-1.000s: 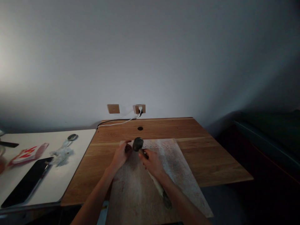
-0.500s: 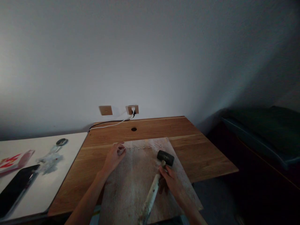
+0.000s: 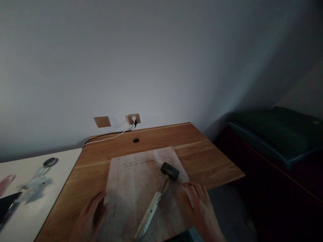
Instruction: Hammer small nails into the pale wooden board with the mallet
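Note:
A hammer [image 3: 151, 209] with a dark, blocky head and a worn, white-coated handle lies slantwise on the wooden board [image 3: 131, 188], out of both hands. Along the board's far end runs a row of several small nails [image 3: 146, 160]. At the board's left edge is my left hand [image 3: 90, 216], blurred, its fingers bent and apart, with nothing visible in it. My right hand [image 3: 199, 206] is at the right edge, also smeared by motion, fingers loosely spread and nothing visible in them. Whether either hand presses on the board cannot be made out.
Under the board is a wooden tabletop [image 3: 202, 151] with a round hole [image 3: 136, 140]. Cables [image 3: 111, 137] run to a wall socket [image 3: 133, 119]. On the white surface [image 3: 63, 174] at left lie a crumpled plastic bag [image 3: 36, 185] and a dark phone-like object [image 3: 8, 206]. A dark green cushion [image 3: 277, 134] is at right.
My right hand has let go of the hammer, which now rests on the board, and moved to the right edge. My left hand has left the nails and come down the left edge. The view has shifted.

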{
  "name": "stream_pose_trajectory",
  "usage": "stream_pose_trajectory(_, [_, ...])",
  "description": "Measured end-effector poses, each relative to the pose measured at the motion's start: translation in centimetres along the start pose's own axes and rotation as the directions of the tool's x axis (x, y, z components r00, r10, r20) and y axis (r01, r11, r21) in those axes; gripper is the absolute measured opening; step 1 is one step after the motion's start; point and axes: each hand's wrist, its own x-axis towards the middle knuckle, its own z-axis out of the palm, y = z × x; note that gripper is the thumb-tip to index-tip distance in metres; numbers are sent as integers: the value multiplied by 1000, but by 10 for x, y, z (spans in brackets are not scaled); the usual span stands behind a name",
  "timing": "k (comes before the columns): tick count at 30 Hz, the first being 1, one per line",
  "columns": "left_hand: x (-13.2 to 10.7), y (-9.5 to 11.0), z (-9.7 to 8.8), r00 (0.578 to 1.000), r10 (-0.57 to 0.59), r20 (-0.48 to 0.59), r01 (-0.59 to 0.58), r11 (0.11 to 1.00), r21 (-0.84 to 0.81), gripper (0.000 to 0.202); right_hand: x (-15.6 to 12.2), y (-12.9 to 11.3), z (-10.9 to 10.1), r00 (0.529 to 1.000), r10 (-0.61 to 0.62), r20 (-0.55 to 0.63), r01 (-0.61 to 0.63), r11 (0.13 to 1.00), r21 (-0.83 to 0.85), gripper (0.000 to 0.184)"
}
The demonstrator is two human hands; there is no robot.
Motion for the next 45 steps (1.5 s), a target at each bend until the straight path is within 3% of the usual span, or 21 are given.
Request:
stream_pose_trajectory(5, [0, 26, -7, 997, 69, 38, -66, 994, -88, 40, -17, 33, 4, 1000, 8, 24, -3, 983, -185, 32])
stream_pose_trajectory(9, [11, 59, 0, 986, 122, 117, -95, 972, -216, 34, -16, 64, -2, 1000, 13, 7, -11, 964, -267, 40])
stream_pose_trajectory(12, [20, 93, 18, 963, 151, 222, -64, 932, -358, 33, -6, 104, -13, 999, 52, -9, -52, 947, -316, 46])
stream_pose_trajectory(16, [35, 147, 53, 921, 243, 304, -24, 815, -578, 33, 18, 168, -32, 989, 140, -42, -146, 925, -351, 47])
stream_pose_trajectory(19, [50, 184, 81, 888, 328, 321, -23, 730, -683, 33, 37, 213, -49, 976, 213, -53, -217, 904, -368, 47])
stream_pose_trajectory(22, [65, 206, 102, 878, 364, 311, -8, 661, -750, 32, 52, 242, -64, 938, 340, -69, -342, 871, -351, 48])
stream_pose_trajectory(26, [81, 207, 113, 933, 204, 296, 153, 520, -840, 21, 50, 240, -75, 926, 322, -196, -361, 907, -217, 47])
stream_pose_trajectory(28, [84, 201, 111, 933, 85, 350, 287, 414, -864, 21, 41, 226, -77, 898, 302, -319, -362, 921, -148, 46])
stream_pose_trajectory(31, [84, 192, 105, 869, -45, 493, 494, 98, -864, 38, 22, 203, -78, 838, 356, -414, -422, 903, -76, 45])
stream_pose_trajectory(33, [84, 188, 100, 811, -47, 583, 578, -86, -812, 44, 11, 194, -78, 813, 408, -415, -468, 882, -50, 51])
stream_pose_trajectory(34, [84, 187, 98, 791, -29, 611, 602, -138, -786, 45, 6, 192, -78, 806, 423, -415, -482, 875, -44, 54])
stream_pose_trajectory(40, [82, 187, 92, 753, 7, 657, 635, -270, -724, 39, -7, 193, -81, 821, 365, -440, -431, 901, -57, 44])
stream_pose_trajectory(45, [79, 189, 91, 749, -1, 663, 629, -315, -711, 28, -11, 197, -80, 814, 416, -406, -464, 886, -22, 49])
